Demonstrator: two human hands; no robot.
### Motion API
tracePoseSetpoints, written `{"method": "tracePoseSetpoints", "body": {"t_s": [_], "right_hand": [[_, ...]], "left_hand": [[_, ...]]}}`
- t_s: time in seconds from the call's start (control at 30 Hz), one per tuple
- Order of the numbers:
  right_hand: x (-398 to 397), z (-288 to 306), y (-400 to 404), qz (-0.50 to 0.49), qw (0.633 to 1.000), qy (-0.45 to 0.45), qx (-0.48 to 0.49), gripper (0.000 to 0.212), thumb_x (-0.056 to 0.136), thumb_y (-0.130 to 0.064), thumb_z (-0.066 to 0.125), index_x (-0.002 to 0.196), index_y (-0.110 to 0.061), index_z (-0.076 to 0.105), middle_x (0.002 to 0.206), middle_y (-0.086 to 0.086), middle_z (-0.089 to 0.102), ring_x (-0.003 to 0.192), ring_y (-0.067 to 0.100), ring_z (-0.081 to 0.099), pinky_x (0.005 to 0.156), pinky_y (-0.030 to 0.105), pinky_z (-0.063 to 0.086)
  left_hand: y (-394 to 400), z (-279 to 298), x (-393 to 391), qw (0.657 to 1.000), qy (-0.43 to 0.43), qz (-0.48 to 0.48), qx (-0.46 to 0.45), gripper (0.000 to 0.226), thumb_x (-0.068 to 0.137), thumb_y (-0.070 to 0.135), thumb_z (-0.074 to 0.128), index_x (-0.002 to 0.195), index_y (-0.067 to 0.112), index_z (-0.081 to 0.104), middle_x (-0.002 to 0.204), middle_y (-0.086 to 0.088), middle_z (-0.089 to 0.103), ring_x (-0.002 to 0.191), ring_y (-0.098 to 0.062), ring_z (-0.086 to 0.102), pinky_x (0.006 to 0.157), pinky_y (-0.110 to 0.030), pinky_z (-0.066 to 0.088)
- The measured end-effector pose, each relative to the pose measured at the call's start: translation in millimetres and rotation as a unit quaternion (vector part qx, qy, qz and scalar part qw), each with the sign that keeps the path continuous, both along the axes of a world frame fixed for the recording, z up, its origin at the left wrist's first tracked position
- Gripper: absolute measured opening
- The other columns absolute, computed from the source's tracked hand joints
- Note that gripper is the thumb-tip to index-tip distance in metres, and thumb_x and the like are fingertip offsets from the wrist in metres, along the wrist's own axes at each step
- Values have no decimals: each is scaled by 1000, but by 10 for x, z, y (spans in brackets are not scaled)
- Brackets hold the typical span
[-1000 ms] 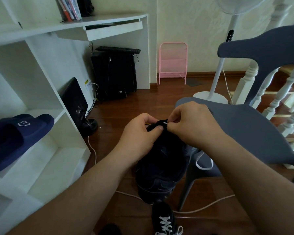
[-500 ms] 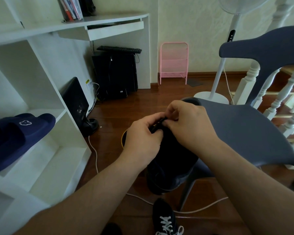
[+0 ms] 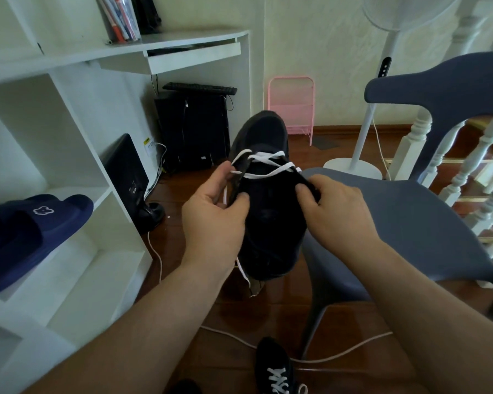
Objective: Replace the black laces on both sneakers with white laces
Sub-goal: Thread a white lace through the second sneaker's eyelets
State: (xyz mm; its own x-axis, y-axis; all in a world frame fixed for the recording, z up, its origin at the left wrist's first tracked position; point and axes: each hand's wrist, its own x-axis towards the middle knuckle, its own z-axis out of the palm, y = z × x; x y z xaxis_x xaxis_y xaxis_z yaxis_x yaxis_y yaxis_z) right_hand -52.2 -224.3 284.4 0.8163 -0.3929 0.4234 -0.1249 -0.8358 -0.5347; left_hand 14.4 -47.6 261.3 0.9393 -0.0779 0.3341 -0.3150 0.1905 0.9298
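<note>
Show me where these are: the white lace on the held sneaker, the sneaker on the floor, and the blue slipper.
white lace (image 3: 264, 163), head view, on the crossed strands.
sneaker on the floor (image 3: 272, 356), head view, on its black toe.
blue slipper (image 3: 54, 217), head view, on its strap.

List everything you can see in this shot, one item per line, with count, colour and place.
black sneaker with white lace: one, held up in the middle, toe pointing away, lace crossed near the toe end
second black sneaker with white lace: one, on the floor at bottom centre
navy slide sandals: apparently two, on the white shelf at left
white shelf and desk unit: one, left side
grey-blue plastic chair: one, right of the held sneaker
pink wire rack: one, against the far wall
white standing fan: one, behind the chair
black computer tower: one, under the desk
white cable: one, across the wooden floor
hands: left hand and right hand, each gripping one side of the held sneaker
</note>
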Motion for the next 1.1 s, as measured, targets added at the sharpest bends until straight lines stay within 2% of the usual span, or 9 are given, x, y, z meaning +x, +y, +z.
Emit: {"method": "tracePoseSetpoints", "body": {"t_s": [0.07, 0.13, 0.2, 0.3, 0.47, 0.6, 0.73, 1.03, 1.1], "right_hand": [[28, -19, -2, -8, 1000, -7, -18, 32, 107, -44, 46, 92, -24, 65, 69, -11, 58, 66, 12, 58, 56, 29, 39], [45, -27, -30, -29, 999, -10, -33, 37, 107, -46, 45, 89, -21, 66, 68, -8, 58, 67, 17, 59, 60, 34, 47], [39, -37, -56, -45, 998, -4, -34, 40, 106, -48, 44, 85, -22, 65, 67, -7, 58, 67, 19, 59, 62, 38, 53], [16, -49, -76, -51, 997, 1, -54, 40, 106, -48, 42, 83, -24, 63, 65, -8, 57, 64, 17, 58, 62, 37, 54], [-10, -54, -120, -44, 998, -23, -35, 40, 106, -43, 45, 76, -22, 58, 61, -7, 54, 59, 14, 55, 55, 30, 41], [-8, -48, -48, -32, 998, -52, -30, 40, 107, -41, 47, 73, -22, 57, 59, -6, 53, 58, 14, 54, 55, 31, 43], [-12, -28, -8, -29, 996, -70, -40, 40, 106, -40, 47, 74, -20, 61, 59, -8, 53, 56, 11, 53, 55, 30, 44], [-27, -45, -16, -28, 994, -86, -53, 40, 107, -39, 47, 75, -19, 59, 59, -8, 52, 55, 11, 52, 53, 29, 40], [-42, -26, -45, -37, 994, -91, -58, 40, 107, -40, 47, 74, -20, 58, 58, -8, 51, 55, 10, 51, 51, 27, 37]], "left_hand": [[-34, -7, -95, 999, -4, -40, 14, 56, 89, 17, 79, 121, 61, 67, 120, 23, 76, 108, -6, 72, 87, -16, 58], [-41, -2, -124, 995, 22, -93, -8, 43, 89, 26, 82, 121, 53, 72, 116, 17, 78, 96, -2, 76, 82, -15, 59], [-26, 33, -77, 991, 75, -102, -35, 27, 90, 27, 83, 115, 39, 81, 113, 8, 80, 103, -7, 77, 82, -18, 60], [47, 89, 94, 991, 128, -24, -20, 16, 96, 11, 76, 98, 26, 83, 97, 2, 82, 92, -11, 79, 74, -19, 61], [396, 262, 490, 960, 159, 69, -218, 14, 108, 4, 56, 111, 12, 66, 106, -10, 70, 96, -19, 80, 81, -30, 64], [297, 163, 345, 985, 170, -25, -24, 13, 106, 20, 62, 111, 19, 74, 98, -3, 78, 88, -15, 79, 72, -25, 62], [179, 22, 213, 983, 36, -70, 168, 5, 97, 39, 75, 102, 40, 77, 90, 13, 77, 82, 0, 73, 69, -17, 57], [292, 18, 371, 976, 86, -106, 171, 22, 96, 19, 77, 83, 36, 81, 86, 3, 79, 78, -9, 75, 67, -19, 57], [442, 45, 484, 952, 97, -112, 270, 18, 94, 21, 80, 81, 34, 80, 82, 5, 79, 76, -11, 75, 66, -22, 58]]}}
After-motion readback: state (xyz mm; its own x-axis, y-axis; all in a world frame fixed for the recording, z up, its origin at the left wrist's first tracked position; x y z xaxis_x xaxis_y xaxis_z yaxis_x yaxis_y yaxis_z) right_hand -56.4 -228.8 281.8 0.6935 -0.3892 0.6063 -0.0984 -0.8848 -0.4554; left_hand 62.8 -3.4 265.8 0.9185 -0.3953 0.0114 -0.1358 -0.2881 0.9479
